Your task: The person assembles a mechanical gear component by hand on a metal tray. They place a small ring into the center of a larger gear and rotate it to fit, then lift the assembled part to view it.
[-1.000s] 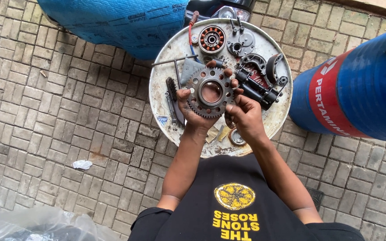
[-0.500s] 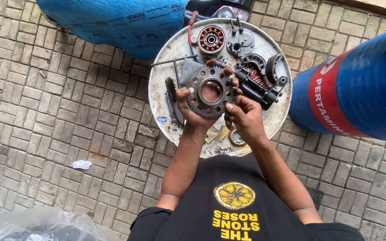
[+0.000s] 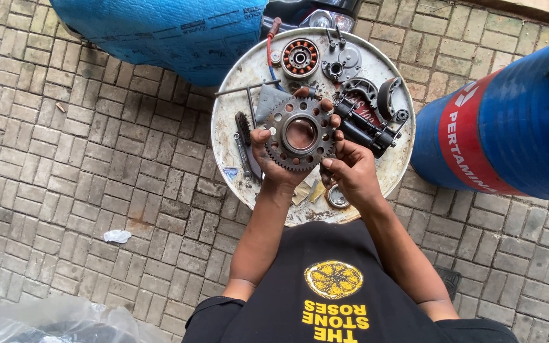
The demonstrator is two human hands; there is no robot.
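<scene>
Both hands hold a round, toothed grey metal gear (image 3: pixel 299 134) above the round white drum-lid surface (image 3: pixel 236 114). The left hand (image 3: pixel 273 166) clamps its left rim, thumb on the face; the right hand (image 3: pixel 349 170) pinches the right edge (fingertips curled tight). A black cylindrical part (image 3: pixel 363 130) lies just beside.

Black short-sleeved shirt (image 3: pixel 344 311), yellow lemon print, bare forearms

Both hands, left hand (image 3: pixel 273 166) and right hand (image 3: pixel 351 171), hold a probably greasy sprocket (image 3: pixel 300 134).
</scene>
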